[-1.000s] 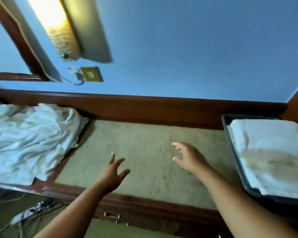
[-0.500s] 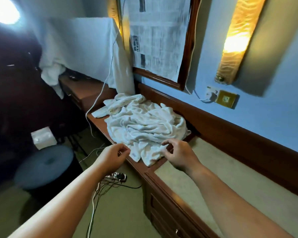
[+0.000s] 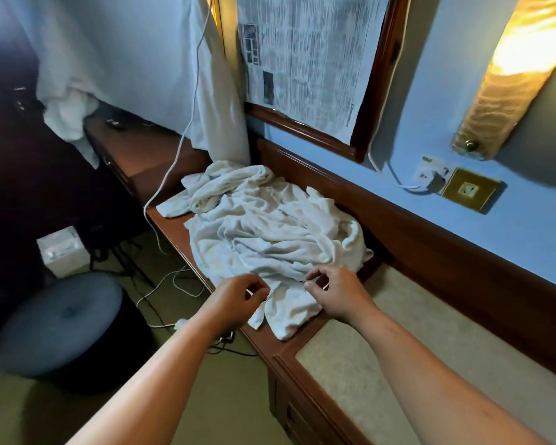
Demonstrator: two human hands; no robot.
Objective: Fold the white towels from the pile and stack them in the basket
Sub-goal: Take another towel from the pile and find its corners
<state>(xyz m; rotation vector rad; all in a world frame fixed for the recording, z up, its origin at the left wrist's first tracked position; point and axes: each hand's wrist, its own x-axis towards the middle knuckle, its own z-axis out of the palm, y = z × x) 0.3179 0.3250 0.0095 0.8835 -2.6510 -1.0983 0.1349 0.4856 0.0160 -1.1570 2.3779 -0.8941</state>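
At pile (image 3: 270, 232) edge: left hand (image 3: 236, 301), right hand (image 3: 339, 293) pinching.

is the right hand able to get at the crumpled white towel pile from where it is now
Probably yes: the right hand is at the near edge of the crumpled white towel pile on the brown wooden counter, nothing between them. Whether its curled fingers pinch cloth is unclear.
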